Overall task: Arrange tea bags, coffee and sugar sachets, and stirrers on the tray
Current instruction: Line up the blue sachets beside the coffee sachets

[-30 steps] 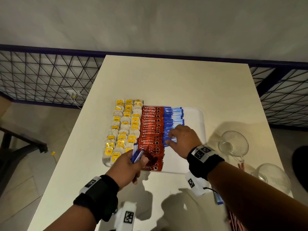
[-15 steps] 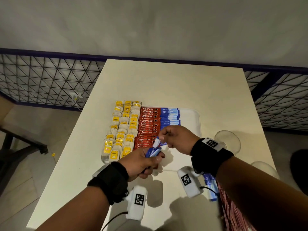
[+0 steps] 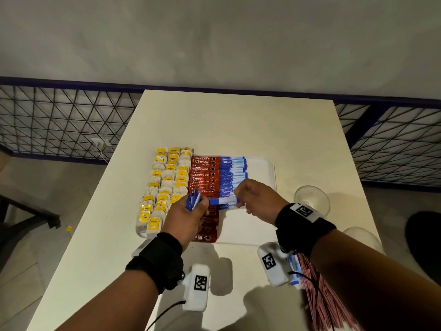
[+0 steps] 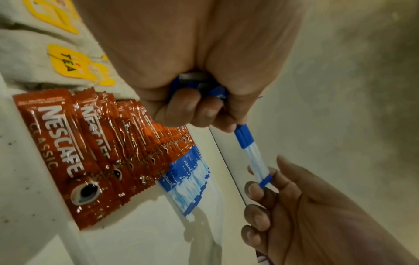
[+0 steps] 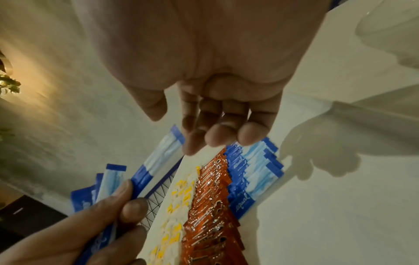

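Observation:
On the white tray (image 3: 262, 168) lie rows of yellow-tagged tea bags (image 3: 167, 182), red coffee sachets (image 3: 202, 177) and blue sugar sachets (image 3: 232, 173). My left hand (image 3: 200, 204) hovers over the tray's near left and grips a small bundle of blue sugar sachets (image 3: 192, 201). One sugar sachet (image 3: 224, 201) stretches level from that bundle to my right hand (image 3: 238, 199), which pinches its far end. The left wrist view shows that sachet (image 4: 251, 156) between my left fingers (image 4: 204, 111) and the right fingertips (image 4: 263, 181). Seen from the right wrist, the sachet (image 5: 163, 156) runs down to the bundle.
Two clear glass cups (image 3: 311, 199) (image 3: 362, 237) stand right of the tray. Red-striped stirrers (image 3: 322, 295) and loose blue sachets (image 3: 292, 266) lie at the table's near right. A dark mesh railing (image 3: 59, 120) runs behind the table. The tray's right part is bare.
My right hand left the sugar row on the tray, came to the left hand's bundle, pinched one sachet's end and has drawn it out to the right.

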Demonstrator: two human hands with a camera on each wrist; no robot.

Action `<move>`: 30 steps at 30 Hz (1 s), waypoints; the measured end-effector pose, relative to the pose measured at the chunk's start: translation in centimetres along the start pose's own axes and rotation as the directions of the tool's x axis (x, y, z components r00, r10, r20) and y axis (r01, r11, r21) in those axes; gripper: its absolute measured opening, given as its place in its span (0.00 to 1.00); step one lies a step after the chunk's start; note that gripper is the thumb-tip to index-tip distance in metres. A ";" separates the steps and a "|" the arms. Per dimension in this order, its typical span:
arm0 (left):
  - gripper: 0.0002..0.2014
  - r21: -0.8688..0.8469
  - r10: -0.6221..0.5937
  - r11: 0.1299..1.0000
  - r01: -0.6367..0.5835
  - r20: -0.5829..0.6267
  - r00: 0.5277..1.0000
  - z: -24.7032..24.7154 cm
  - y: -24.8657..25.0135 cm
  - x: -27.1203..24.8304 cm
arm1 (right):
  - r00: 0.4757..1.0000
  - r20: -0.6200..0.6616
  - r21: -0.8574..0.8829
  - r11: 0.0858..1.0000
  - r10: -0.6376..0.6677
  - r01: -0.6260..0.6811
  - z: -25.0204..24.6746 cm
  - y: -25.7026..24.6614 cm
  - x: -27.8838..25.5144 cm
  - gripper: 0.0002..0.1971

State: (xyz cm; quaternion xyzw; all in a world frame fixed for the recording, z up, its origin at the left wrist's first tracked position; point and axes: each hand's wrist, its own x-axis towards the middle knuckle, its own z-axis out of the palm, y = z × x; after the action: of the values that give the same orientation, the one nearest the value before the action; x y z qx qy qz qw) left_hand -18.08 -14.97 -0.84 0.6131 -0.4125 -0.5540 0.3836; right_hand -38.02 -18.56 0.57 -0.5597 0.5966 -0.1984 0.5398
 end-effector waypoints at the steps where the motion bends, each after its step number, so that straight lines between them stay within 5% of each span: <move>1: 0.05 0.042 0.031 0.999 -0.030 -0.004 1.000 0.0 0.1 -0.1 | 1.000 -0.005 0.028 0.999 0.030 -0.029 -0.2 -0.1 -0.1 0.12; 6: 0.07 0.055 0.076 0.995 -0.078 0.034 0.997 0.0 0.6 -0.1 | 0.990 0.131 0.015 0.998 0.058 -0.061 -0.5 -0.3 -0.6 0.09; 12: 0.08 -0.141 -0.021 0.990 0.028 0.053 0.998 0.0 0.4 0.1 | 0.999 -0.011 0.011 0.999 -0.045 0.045 -0.5 0.0 -0.5 0.05; 17: 0.06 -0.026 -0.012 1.000 0.013 0.014 1.000 0.0 0.1 0.8 | 0.994 0.018 -0.162 0.980 -0.112 0.114 -0.7 0.1 -0.4 0.06; 23: 0.08 0.164 0.080 0.983 -0.082 0.017 0.997 0.2 0.0 1.0 | 0.976 0.062 -0.508 0.835 -0.208 0.210 0.0 0.1 0.7 0.05; 30: 0.08 0.364 0.073 0.930 -0.056 -0.034 0.997 -2.7 -1.6 0.9 | 0.999 0.048 -0.784 0.620 0.005 0.034 -0.1 2.1 3.2 0.08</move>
State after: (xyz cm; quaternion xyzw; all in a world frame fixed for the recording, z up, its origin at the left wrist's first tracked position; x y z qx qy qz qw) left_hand -15.21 -15.20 -2.39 0.6724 -0.5185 -0.4408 0.2912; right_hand -38.37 -20.82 -2.51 -0.7481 0.6066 0.0896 0.2537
